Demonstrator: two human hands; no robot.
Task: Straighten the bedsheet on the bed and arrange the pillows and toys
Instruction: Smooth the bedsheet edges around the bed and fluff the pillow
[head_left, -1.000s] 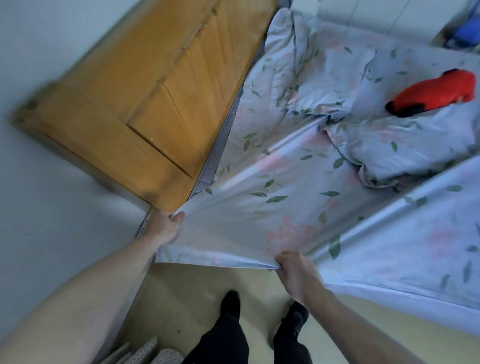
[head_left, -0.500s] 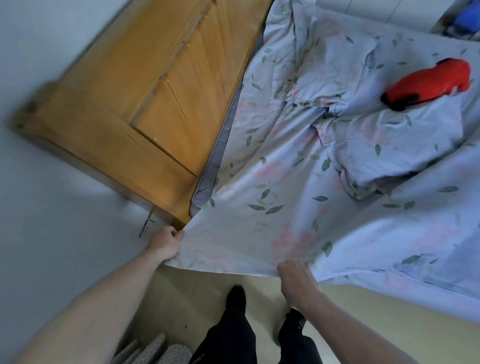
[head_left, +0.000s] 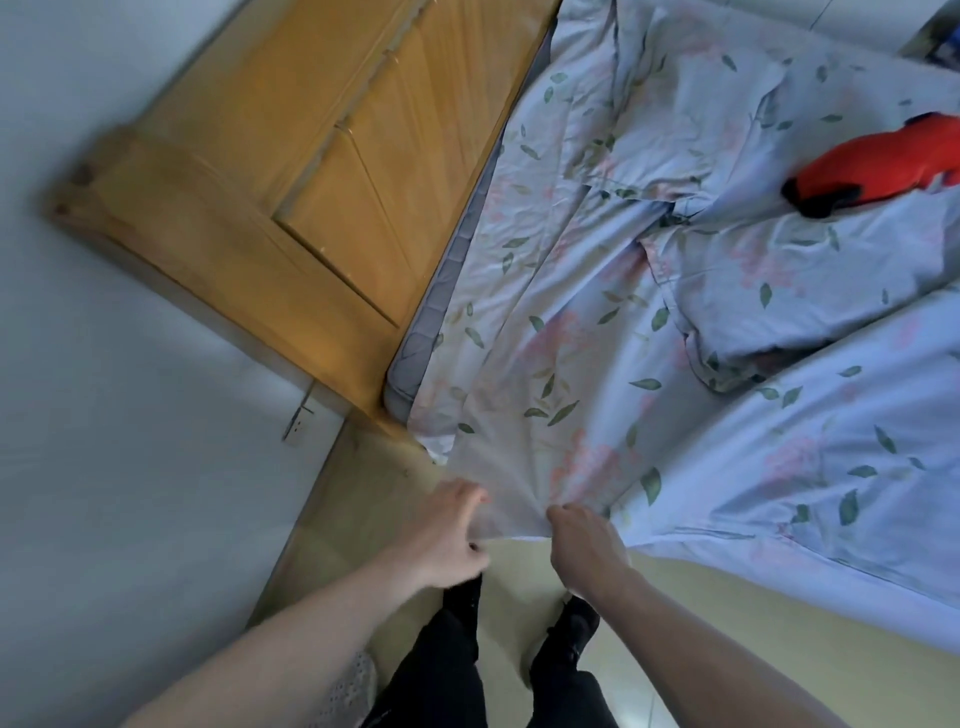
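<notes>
left hand (head_left: 448, 530) and right hand (head_left: 584, 543) both pinching the bedsheet (head_left: 545, 415) corner, just off the bed's near corner by the headboard (head_left: 291, 208); sheet-straightening step, probably next: pull tight and tuck, red toy (head_left: 878, 169) later.

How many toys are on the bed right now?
1: a red toy lies at the far right of the bed, on a pillow in the same floral print as the bedsheet. More may be out of frame.
</notes>
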